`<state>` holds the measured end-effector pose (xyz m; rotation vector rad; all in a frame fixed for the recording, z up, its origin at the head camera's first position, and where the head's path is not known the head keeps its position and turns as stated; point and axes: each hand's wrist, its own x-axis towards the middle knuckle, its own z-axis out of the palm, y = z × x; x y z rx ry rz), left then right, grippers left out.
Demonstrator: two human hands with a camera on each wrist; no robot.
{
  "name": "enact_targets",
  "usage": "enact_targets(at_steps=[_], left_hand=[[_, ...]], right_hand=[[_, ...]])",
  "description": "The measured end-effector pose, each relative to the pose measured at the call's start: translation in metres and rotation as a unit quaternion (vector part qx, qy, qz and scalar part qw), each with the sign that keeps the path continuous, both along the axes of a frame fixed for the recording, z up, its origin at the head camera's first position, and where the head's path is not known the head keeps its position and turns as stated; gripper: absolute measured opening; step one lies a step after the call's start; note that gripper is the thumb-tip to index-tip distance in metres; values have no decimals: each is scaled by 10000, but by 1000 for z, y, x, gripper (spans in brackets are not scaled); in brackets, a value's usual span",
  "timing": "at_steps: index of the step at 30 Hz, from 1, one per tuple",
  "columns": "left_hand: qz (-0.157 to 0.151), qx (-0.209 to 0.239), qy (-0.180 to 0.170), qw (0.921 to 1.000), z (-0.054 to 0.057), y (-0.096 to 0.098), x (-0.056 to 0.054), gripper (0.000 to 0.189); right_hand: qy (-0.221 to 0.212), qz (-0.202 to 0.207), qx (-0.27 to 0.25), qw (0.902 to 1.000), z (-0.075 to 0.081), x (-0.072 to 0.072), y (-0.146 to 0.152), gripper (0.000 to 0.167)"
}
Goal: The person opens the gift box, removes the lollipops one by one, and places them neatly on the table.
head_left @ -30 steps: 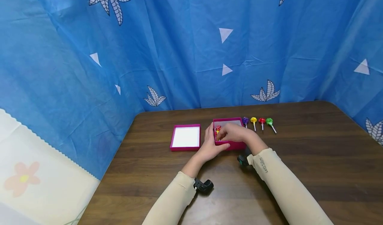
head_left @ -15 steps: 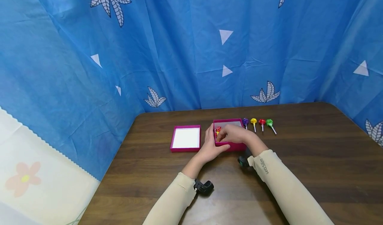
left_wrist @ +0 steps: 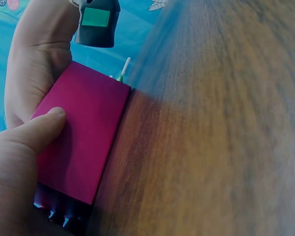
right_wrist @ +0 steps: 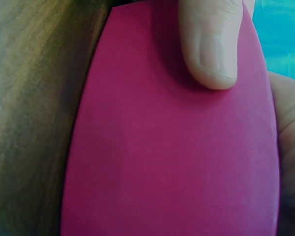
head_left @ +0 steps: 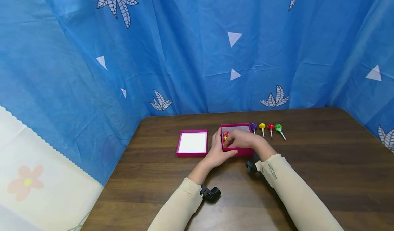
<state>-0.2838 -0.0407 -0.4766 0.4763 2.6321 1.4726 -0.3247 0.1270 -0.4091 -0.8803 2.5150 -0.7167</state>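
Note:
A magenta box stands on the table with its top uncovered. My left hand grips its near left corner, the fingers along the left wall and the thumb flat against the front wall. Inside the box, by the left wall, lie red and yellow wrapped lollipops. My right hand reaches over the front rim with bent fingers pointing down beside those sweets. Its fingertips are hidden behind the box wall, so whether they pinch anything cannot be told. The right wrist view shows mostly the box's outer wall.
Just right of the box, a purple lollipop, a yellow one, a red one and a green one lie in a row. A shallow magenta lid with a white inside lies to the left. A blue curtain hangs behind the table.
Both hands keep nearly the same places at the box, and the lollipops outside it stay put. The whole view shifts slightly downward and to the right.

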Motion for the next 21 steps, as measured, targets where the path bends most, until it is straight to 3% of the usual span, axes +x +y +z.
enact_targets(at_steps=[8, 21], left_hand=[[-42, 3, 86, 10000, 0, 0, 0, 111], [-35, 12, 8, 10000, -1, -1, 0, 111]], right_hand=[[-106, 28, 116, 9999, 0, -2, 0, 20], [134, -94, 67, 9998, 1, 1, 1, 18]])
